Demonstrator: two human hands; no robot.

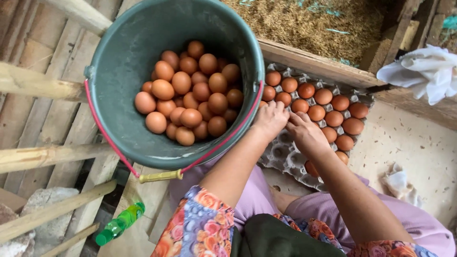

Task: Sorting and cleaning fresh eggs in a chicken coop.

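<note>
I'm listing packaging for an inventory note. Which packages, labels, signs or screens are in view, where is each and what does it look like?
Egg tray: grey moulded pulp, right of the green bucket, partly filled with brown eggs; both hands rest on it.
Bottle: green plastic, green cap, lying on the wooden slats at lower left; no label can be made out.
No signs or screens.

Single head-worn view, looking steeply down and close over the green bucket (143, 62), egg tray (285, 157) and the person's lap.
</note>
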